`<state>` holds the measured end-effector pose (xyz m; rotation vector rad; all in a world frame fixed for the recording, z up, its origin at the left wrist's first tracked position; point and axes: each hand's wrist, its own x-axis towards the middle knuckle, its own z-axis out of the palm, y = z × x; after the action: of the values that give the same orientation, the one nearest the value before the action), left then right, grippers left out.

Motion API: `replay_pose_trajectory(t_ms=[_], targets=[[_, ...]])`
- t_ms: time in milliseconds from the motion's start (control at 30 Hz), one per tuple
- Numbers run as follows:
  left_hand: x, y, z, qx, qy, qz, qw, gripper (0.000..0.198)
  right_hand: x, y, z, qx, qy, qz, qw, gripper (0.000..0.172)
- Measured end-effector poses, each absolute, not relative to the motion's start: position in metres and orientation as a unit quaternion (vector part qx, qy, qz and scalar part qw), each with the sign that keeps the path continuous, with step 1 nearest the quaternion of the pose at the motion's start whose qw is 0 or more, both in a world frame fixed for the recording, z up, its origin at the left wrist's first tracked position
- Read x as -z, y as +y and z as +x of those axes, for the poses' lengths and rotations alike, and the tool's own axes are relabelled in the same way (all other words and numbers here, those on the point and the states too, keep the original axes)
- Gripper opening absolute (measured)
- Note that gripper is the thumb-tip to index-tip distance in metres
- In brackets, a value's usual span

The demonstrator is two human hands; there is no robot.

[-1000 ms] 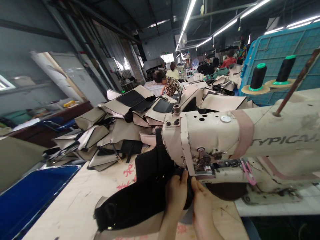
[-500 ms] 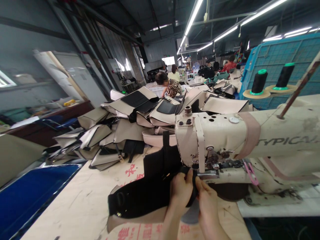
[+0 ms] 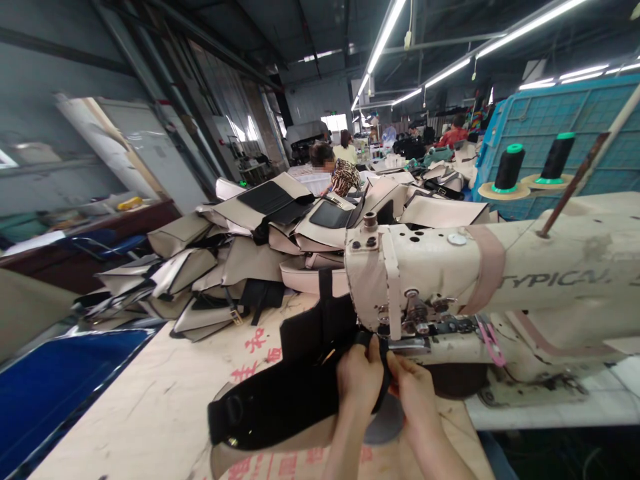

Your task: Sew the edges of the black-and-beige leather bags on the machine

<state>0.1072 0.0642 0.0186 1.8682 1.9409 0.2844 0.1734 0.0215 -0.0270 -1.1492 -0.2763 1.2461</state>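
A black and beige handbag (image 3: 280, 400) lies on its side at the arm of a cream sewing machine (image 3: 430, 260). Its black flap and strap stand up beside the machine head. My left hand (image 3: 359, 377) grips the bag's black edge just below the needle area, thumb and fingers pressed together. Close on its right, my right hand (image 3: 413, 387) pinches the same edge between thumb and fingers. The needle and the exact stitching spot are hidden behind the fingers and the machine head.
Several beige and black bags (image 3: 255, 257) are heaped behind the wooden tabletop (image 3: 135, 393). Two black thread spools (image 3: 509, 168) stand above the machine, near a blue crate (image 3: 560, 133). A blue bin (image 3: 65, 393) is at lower left. Other people (image 3: 347, 175) work farther back.
The whole view has shifted slightly, so the scene sits a little further left. Both hands keep their hold on the bag's edge, with little visible movement against the machine.
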Motion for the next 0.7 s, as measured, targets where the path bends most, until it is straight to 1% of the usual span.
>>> replay_pose_trajectory(t_ms=[133, 267, 500, 700], targets=[[-0.018, 0.062, 0.107, -0.127, 0.703, 0.67, 0.202, 0.043, 0.027, 0.021, 0.176, -0.534, -0.161, -0.515, 0.651, 0.043], [-0.019, 0.06, 0.107, -0.129, 0.7, 0.668, 0.219, 0.042, 0.035, 0.022, 0.177, -0.498, -0.189, -0.547, 0.646, 0.044], [-0.018, 0.062, 0.107, -0.111, 0.702, 0.678, 0.185, 0.041, 0.037, 0.023, 0.185, -0.398, -0.279, -0.62, 0.616, 0.034], [-0.017, 0.066, 0.108, -0.11, 0.699, 0.686, 0.17, 0.045, 0.038, 0.027, 0.186, -0.335, -0.329, -0.659, 0.587, 0.041]])
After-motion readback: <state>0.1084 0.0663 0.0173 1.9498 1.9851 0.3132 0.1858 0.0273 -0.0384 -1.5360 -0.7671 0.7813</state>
